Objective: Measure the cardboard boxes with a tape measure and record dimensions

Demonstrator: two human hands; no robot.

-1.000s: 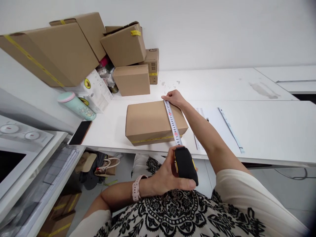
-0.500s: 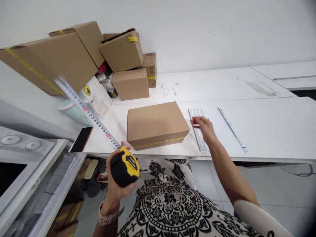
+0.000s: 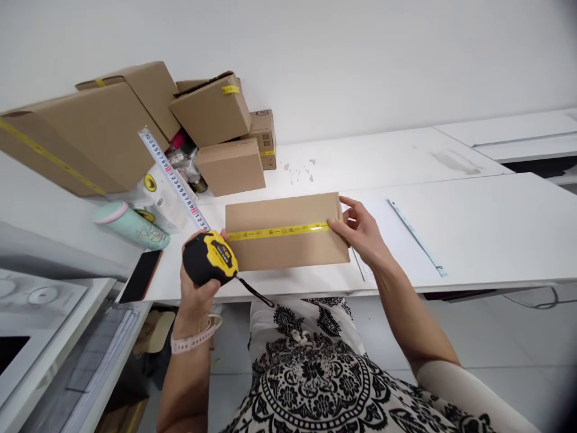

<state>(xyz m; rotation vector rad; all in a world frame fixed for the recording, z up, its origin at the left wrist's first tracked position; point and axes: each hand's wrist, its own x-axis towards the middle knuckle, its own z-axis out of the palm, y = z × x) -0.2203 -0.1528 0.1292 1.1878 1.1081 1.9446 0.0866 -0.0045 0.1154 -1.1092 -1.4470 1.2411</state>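
My left hand [image 3: 197, 285] is wrapped round a black and yellow tape measure [image 3: 211, 257]. Its white blade [image 3: 174, 180] sticks out up and to the left, and a black wrist strap dangles from the case. A brown cardboard box [image 3: 288, 249] lies at the front of the table, a strip of yellow tape along the face toward me. My right hand [image 3: 360, 233] grips the box's right end, thumb on the taped face and fingers behind the edge. The left fingertips are close to the box's left end; whether they touch it I cannot tell.
Several cardboard boxes [image 3: 210, 111] are stacked at the back left. A mint green tumbler [image 3: 135, 227] and a dark phone [image 3: 141, 276] lie at the table's left end. Right of the box are a white sheet [image 3: 396, 246] and a thin pale blue strip [image 3: 415, 236].
My right hand has moved left from above the paper and taken hold of the box. The box has tipped, its taped side now facing me. The tape measure has moved up and left.
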